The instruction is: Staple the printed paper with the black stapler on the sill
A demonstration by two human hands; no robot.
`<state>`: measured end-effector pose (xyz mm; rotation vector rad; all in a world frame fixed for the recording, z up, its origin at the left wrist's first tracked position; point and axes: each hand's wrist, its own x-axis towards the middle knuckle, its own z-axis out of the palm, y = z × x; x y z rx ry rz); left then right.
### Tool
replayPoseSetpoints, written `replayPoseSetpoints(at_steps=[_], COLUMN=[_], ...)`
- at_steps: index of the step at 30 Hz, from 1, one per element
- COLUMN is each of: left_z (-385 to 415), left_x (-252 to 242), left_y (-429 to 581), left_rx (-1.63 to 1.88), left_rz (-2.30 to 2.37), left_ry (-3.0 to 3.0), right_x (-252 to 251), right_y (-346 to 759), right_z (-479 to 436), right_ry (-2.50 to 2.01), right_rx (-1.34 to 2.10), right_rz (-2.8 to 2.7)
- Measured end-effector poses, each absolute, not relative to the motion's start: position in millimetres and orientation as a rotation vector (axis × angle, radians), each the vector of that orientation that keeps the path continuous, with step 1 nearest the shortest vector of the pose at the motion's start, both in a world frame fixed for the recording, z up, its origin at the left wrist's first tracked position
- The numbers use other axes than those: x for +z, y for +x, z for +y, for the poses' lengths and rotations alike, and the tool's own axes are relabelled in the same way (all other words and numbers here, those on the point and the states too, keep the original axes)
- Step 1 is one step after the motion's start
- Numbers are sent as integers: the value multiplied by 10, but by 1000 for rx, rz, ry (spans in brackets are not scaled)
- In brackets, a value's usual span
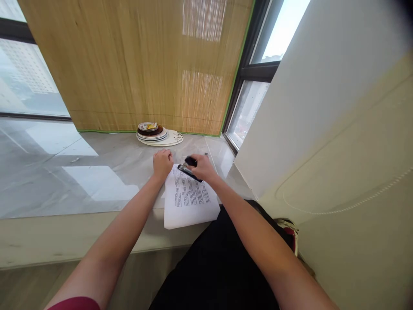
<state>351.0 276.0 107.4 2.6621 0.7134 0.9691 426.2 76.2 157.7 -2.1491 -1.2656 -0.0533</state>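
Note:
A black stapler with a shiny metal part is in my right hand, its fingers wrapped round the top. Its long dark base lies slantwise over the upper part of a printed sheet of paper. My left hand rests on the ledge at the sheet's upper left corner, fingers curled in. Whatever those fingers hold, if anything, is hidden. The sheet lies with its text on the ledge, and its lower end hangs over the front edge near my leg.
Stacked plates stand on the grey marble ledge behind my left hand, against a bamboo blind. A white wall with a beaded cord rises at the right. A shoe shows beside my dark-clothed leg.

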Motion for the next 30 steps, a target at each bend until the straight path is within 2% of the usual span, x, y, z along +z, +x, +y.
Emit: replayPoseSetpoints(at_steps=[5, 12, 18, 24, 30], left_z=[2845, 2881, 2914, 2980, 3078], left_x=[1025, 974, 979, 974, 963], left_y=[3497, 3563, 3548, 3514, 3510], left_rx=[939, 925, 979, 965, 971], left_rz=[782, 780, 801, 818, 802], left_ry=[2638, 2579, 2477, 2393, 2239], right_x=[1373, 1433, 1138, 983, 885], right_y=[4195, 4828, 5012, 4958, 4895], right_z=[894, 507, 591, 617, 763], right_ry=[-2211, -2163, -2246, -2199, -2329], right_rx=[79, 325, -106, -47, -316], right_rz=[-1359, -1178, -1039, -980, -1010])
